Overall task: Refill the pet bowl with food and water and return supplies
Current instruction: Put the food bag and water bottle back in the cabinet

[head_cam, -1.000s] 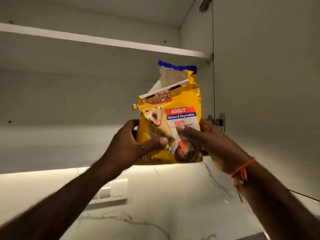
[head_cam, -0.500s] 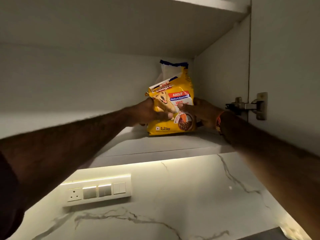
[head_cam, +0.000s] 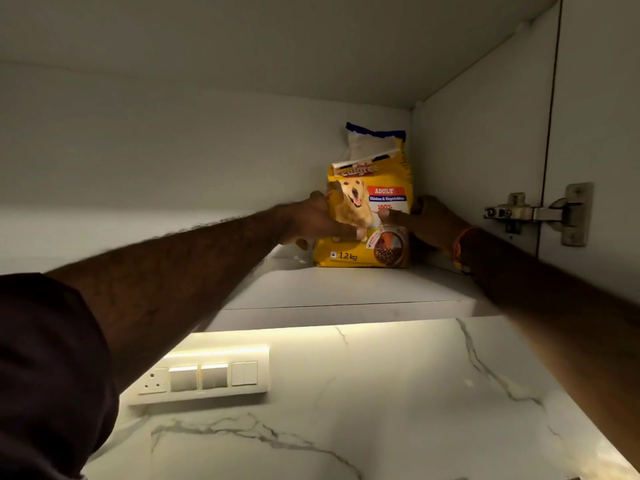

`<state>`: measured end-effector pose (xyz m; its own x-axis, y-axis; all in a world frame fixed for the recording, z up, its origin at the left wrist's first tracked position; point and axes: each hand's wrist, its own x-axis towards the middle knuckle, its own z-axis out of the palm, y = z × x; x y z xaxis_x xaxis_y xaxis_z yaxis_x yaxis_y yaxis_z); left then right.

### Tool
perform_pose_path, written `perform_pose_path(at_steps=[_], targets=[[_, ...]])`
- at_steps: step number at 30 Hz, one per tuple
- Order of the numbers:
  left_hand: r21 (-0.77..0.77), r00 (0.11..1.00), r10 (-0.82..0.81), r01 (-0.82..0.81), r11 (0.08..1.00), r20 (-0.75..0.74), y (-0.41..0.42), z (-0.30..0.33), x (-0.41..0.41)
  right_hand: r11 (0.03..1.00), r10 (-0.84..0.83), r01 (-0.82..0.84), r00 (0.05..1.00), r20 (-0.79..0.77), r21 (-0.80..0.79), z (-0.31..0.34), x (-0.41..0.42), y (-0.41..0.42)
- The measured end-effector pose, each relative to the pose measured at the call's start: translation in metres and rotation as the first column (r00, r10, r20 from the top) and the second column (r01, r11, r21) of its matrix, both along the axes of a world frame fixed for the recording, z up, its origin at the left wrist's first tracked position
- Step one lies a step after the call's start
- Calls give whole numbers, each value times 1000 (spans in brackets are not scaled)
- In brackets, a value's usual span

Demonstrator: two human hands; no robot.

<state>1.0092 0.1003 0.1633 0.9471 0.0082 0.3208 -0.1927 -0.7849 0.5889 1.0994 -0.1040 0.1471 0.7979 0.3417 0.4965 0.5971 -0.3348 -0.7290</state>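
A yellow bag of dog food [head_cam: 367,251] with a dog picture and a torn-open top stands upright on the bottom shelf [head_cam: 346,289] of an open wall cabinet, deep in its back right corner. My left hand [head_cam: 311,223] grips the bag's left side, thumb across the front. My right hand [head_cam: 426,220] holds the right side, thumb on the front, fingers hidden behind the bag. An orange thread is tied on my right wrist. No pet bowl is in view.
The cabinet's right wall carries a metal hinge [head_cam: 540,213] joined to the open door [head_cam: 602,133]. Another shelf spans overhead. Below the cabinet is a lit marble wall [head_cam: 381,393] with a white switch and socket panel [head_cam: 201,377].
Both hands carried the bag from in front of the cabinet up and inward, and it now stands on the shelf near the back right corner. My arms are stretched farther in.
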Motion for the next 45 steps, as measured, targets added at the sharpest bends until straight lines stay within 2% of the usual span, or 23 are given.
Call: perform_pose_path(at_steps=[2, 5, 8, 12, 18, 24, 28, 30, 32, 37, 39, 42, 45], targets=[[69, 990, 136, -134, 989, -28, -2, 0, -10, 996, -85, 85, 995, 45, -7, 1, -16, -3], [129, 973, 229, -229, 965, 16, -5, -1, -37, 979, -180, 196, 962, 204, -63, 1, -40, -13], [213, 947, 271, -305, 928, 174, -11, -7, -83, 985, -113, 141, 962, 250, -99, -4, -73, -23], [290, 865, 259, -404, 867, 430, -19, -35, -165, 995, -18, 47, 951, 310, -84, -25, -130, -24], [264, 770, 334, -535, 803, 544, -26, -118, -284, 989, -80, 132, 859, 505, -68, -103, -204, -7], [186, 658, 560, -715, 673, 503, -3, -239, -383, 991, 53, 23, 831, 554, -128, -215, -266, 29], [69, 577, 705, -792, 607, 412, 15, -324, -431, 960, 260, -184, 866, 426, -211, -289, -303, 71], [-3, 526, 773, -826, 563, 355, 24, -362, -450, 911, 392, -304, 848, 357, -278, -326, -324, 95], [-62, 463, 830, -862, 504, 311, 33, -396, -466, 850, 504, -411, 818, 277, -331, -363, -342, 119], [-110, 367, 923, -919, 379, 116, 70, -472, -499, 613, 697, -651, 713, -82, -447, -438, -383, 181], [-117, 388, 922, -916, 384, -8, 85, -488, -503, 540, 709, -699, 678, -195, -468, -459, -392, 201], [-210, 483, 852, -871, 444, -200, 106, -503, -501, 480, 693, -752, 641, -331, -451, -482, -399, 226], [-311, 534, 796, -837, 450, -284, 122, -517, -493, 460, 662, -782, 618, -424, -421, -498, -402, 243]])
